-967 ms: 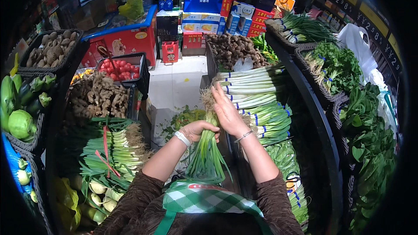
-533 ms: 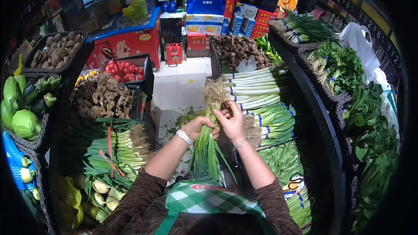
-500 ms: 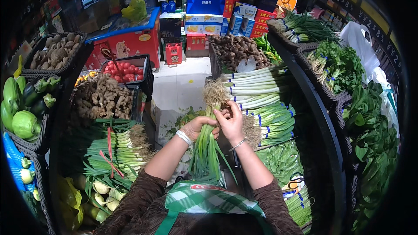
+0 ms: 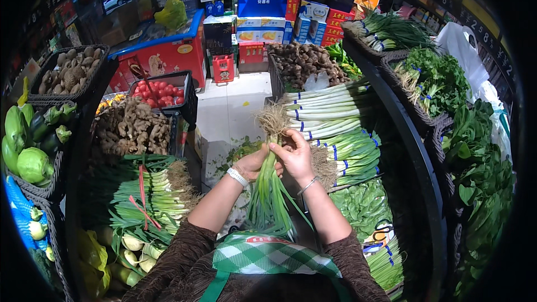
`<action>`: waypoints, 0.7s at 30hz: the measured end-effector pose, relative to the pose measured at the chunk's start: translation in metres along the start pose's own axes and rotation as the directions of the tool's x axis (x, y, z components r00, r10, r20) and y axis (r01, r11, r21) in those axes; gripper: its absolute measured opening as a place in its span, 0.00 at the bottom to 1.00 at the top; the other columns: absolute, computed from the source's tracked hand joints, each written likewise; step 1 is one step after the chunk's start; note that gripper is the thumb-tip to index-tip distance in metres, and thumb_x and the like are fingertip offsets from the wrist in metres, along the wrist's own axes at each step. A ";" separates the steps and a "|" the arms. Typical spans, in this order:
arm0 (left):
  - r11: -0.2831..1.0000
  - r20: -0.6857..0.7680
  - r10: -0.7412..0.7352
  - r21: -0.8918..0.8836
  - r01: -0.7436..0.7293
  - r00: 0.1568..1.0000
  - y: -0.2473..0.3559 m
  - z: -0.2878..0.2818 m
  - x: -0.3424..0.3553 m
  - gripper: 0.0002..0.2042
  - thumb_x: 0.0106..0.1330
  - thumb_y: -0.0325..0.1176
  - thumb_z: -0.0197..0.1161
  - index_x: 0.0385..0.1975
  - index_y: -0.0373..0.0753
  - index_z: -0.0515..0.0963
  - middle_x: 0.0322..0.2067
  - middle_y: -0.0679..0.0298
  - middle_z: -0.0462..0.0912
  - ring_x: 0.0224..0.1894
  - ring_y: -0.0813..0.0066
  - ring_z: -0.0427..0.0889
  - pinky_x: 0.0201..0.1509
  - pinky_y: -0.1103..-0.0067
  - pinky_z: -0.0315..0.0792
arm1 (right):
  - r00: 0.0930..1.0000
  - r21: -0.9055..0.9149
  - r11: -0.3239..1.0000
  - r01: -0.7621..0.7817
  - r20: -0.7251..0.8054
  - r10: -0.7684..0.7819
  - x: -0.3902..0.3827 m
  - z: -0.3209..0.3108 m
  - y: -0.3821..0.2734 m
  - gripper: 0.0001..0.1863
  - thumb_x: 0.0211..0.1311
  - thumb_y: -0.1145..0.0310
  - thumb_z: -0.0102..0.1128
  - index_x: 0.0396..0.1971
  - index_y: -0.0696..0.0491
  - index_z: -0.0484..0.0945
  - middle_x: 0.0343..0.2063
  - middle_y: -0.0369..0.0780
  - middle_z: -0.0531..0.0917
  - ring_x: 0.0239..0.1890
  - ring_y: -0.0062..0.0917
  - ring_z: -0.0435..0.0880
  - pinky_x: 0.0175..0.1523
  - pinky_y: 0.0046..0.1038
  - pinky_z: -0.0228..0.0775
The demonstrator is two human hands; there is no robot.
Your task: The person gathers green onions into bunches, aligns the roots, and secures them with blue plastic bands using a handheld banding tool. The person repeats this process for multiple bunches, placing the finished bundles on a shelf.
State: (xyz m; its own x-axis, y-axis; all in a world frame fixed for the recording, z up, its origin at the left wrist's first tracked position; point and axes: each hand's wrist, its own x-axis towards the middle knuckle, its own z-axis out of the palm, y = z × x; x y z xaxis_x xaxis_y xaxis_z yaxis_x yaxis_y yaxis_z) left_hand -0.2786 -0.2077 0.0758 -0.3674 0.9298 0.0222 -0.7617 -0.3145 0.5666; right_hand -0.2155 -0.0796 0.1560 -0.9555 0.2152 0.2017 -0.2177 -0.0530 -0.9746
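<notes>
An upright bunch of green onions [image 4: 267, 201], with pale, stringy roots on top and long leaves hanging down, is between my hands in the middle of the view. My left hand [image 4: 251, 165] is wrapped round its stalks. My right hand [image 4: 296, 159] is closed at the upper stalks just below the roots, with its thumb on them. Banded scallions [image 4: 352, 159] and long white leeks [image 4: 327, 114] lie just right of my hands. More green onions with red ties [image 4: 159, 193] lie to the left.
Ginger [image 4: 131, 126], tomatoes [image 4: 162, 92] and baskets of gourds [image 4: 31, 162] line the left. Leafy greens [image 4: 481, 190] in baskets and a black rail [image 4: 425, 179] line the right. Stacked boxes [image 4: 260, 28] stand behind the tiled floor [image 4: 224, 106], which has leaf scraps on it.
My right hand has gone from flat fingers against the root end to a closed grip just below it. My left hand keeps hold and has risen slightly with the bunch.
</notes>
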 end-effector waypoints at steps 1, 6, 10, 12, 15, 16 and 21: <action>0.997 0.004 0.045 0.063 -0.045 0.999 0.000 0.002 -0.001 0.28 0.63 0.54 0.60 0.54 0.39 0.68 0.28 0.63 0.77 0.32 0.69 0.79 0.42 0.72 0.77 | 0.999 -0.046 0.998 -0.035 0.026 0.036 0.000 0.001 0.002 0.21 0.54 0.80 0.68 0.46 0.54 0.68 0.28 0.34 0.77 0.20 0.11 0.74 0.19 0.14 0.67; 0.999 0.110 0.030 0.028 -0.033 0.993 0.007 0.008 -0.009 0.26 0.52 0.33 0.65 0.52 0.37 0.69 0.21 0.63 0.73 0.27 0.69 0.77 0.39 0.72 0.75 | 0.982 0.033 0.989 0.147 0.117 -0.150 0.004 -0.001 0.006 0.24 0.53 0.81 0.67 0.49 0.55 0.68 0.34 0.33 0.74 0.31 0.11 0.72 0.37 0.13 0.68; 0.997 0.135 0.076 -0.027 -0.073 0.988 0.007 0.012 -0.011 0.26 0.47 0.33 0.62 0.49 0.36 0.69 0.20 0.61 0.73 0.25 0.67 0.75 0.39 0.71 0.74 | 0.971 -0.145 0.975 0.170 0.191 -0.141 0.009 -0.004 0.004 0.18 0.53 0.78 0.67 0.43 0.58 0.73 0.29 0.31 0.76 0.29 0.10 0.73 0.34 0.14 0.68; 0.997 0.133 0.054 -0.055 -0.047 0.990 0.008 0.014 -0.011 0.28 0.46 0.33 0.62 0.51 0.36 0.69 0.20 0.58 0.74 0.26 0.65 0.76 0.41 0.68 0.75 | 0.969 -0.336 0.916 0.219 0.182 -0.165 0.009 -0.004 0.001 0.14 0.53 0.77 0.67 0.40 0.59 0.75 0.25 0.30 0.76 0.26 0.10 0.72 0.31 0.14 0.68; 0.997 0.231 0.065 -0.064 -0.051 0.971 0.010 0.016 -0.012 0.29 0.45 0.32 0.62 0.51 0.35 0.68 0.21 0.54 0.75 0.28 0.61 0.79 0.48 0.61 0.77 | 0.966 -0.423 0.871 0.250 0.168 -0.196 0.007 -0.003 -0.004 0.11 0.51 0.73 0.66 0.33 0.60 0.78 0.25 0.38 0.77 0.24 0.22 0.77 0.30 0.24 0.71; 0.998 0.224 0.061 -0.049 -0.051 0.973 0.011 0.018 -0.012 0.29 0.44 0.32 0.62 0.51 0.34 0.68 0.22 0.53 0.75 0.28 0.60 0.79 0.48 0.60 0.77 | 0.973 -0.459 0.860 0.223 0.153 -0.170 0.006 -0.002 -0.006 0.11 0.50 0.71 0.67 0.33 0.60 0.78 0.26 0.43 0.78 0.25 0.28 0.80 0.31 0.28 0.73; 0.992 0.194 0.122 -0.012 -0.122 0.973 0.013 0.023 -0.013 0.27 0.44 0.32 0.62 0.48 0.32 0.69 0.21 0.53 0.75 0.27 0.58 0.79 0.49 0.58 0.76 | 0.984 -0.433 0.885 0.171 0.037 -0.172 0.000 0.011 -0.012 0.12 0.49 0.70 0.68 0.32 0.60 0.78 0.25 0.43 0.78 0.26 0.30 0.80 0.32 0.29 0.73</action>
State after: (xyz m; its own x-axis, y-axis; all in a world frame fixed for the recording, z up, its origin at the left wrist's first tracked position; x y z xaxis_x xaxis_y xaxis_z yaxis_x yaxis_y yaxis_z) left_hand -0.2715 -0.2195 0.1017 -0.3466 0.9039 0.2505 -0.7176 -0.4275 0.5498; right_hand -0.2150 -0.0898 0.1685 -0.9104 0.1846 0.3702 -0.2701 0.4127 -0.8699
